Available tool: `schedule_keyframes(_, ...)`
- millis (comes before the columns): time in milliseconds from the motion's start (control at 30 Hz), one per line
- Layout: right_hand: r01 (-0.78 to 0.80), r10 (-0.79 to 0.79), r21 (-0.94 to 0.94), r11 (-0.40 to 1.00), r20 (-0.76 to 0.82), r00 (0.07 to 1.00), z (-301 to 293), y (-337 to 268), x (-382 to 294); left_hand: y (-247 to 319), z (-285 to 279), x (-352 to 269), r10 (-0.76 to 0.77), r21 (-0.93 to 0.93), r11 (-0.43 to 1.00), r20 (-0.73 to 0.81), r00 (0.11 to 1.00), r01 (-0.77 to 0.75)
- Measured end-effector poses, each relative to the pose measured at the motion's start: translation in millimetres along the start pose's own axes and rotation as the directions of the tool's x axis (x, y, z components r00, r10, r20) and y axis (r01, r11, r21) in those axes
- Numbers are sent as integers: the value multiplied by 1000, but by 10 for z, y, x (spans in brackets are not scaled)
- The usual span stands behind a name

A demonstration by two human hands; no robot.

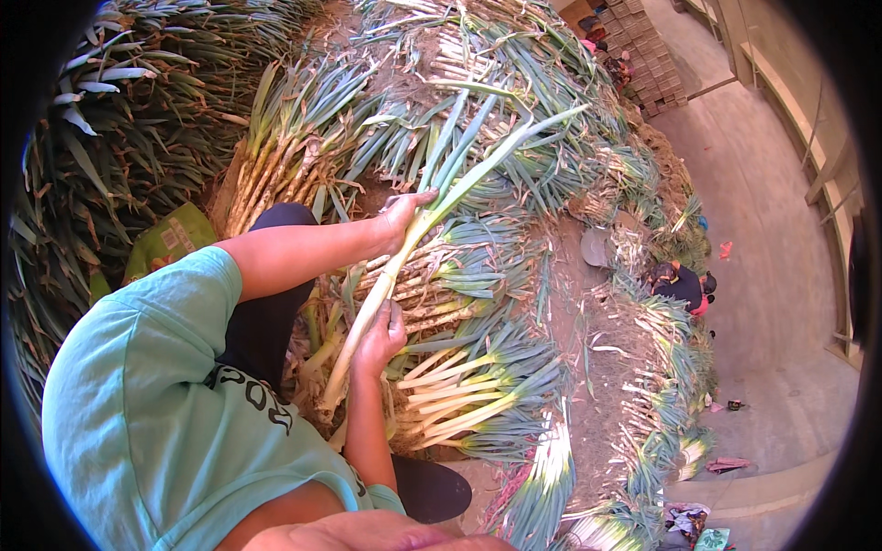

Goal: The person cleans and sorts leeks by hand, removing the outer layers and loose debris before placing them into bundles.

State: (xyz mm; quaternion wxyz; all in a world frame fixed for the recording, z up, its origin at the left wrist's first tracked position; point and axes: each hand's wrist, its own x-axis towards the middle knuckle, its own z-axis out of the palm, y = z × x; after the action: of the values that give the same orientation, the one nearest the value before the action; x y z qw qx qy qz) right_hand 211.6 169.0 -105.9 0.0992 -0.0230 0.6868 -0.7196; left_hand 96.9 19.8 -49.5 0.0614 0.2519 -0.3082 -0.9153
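A long green onion lies diagonally across my lap, its pale root end low near my legs and its green leaves pointing up and right. My left hand grips it where the white stalk turns to leaves. Lower down, my right hand closes on the side of the white stalk, its fingers partly hidden. Beyond the hands are unpeeled green onions with dry, soiled skins. Next to my right forearm, cleaner white-stalked green onions are laid in a row, leaves to the right.
A large heap of leafy green onions rises at the left, with a green printed bag against it. A tied bundle lies at the lower right. Other people are beside more onions, near a concrete floor. Stacked crates stand far off.
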Motion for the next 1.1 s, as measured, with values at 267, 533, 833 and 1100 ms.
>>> schedule_keyframes(267,-434,374,374,820,226,900,-175,633,278,9,-68,101,-140,-28,983,523,841,181)
schedule_keyframes(533,-443,392,694,568,245,887,-298,407,255,42,-112,203,-151,-96,949,696,702,299)
schedule_keyframes(833,-311,508,-524,793,285,813,-909,1177,-395,686,-211,224,65,-242,967,546,835,83)
schedule_keyframes(1100,88,452,-716,692,525,721,-1157,1653,-462,741,-180,102,382,-109,924,241,892,-367)
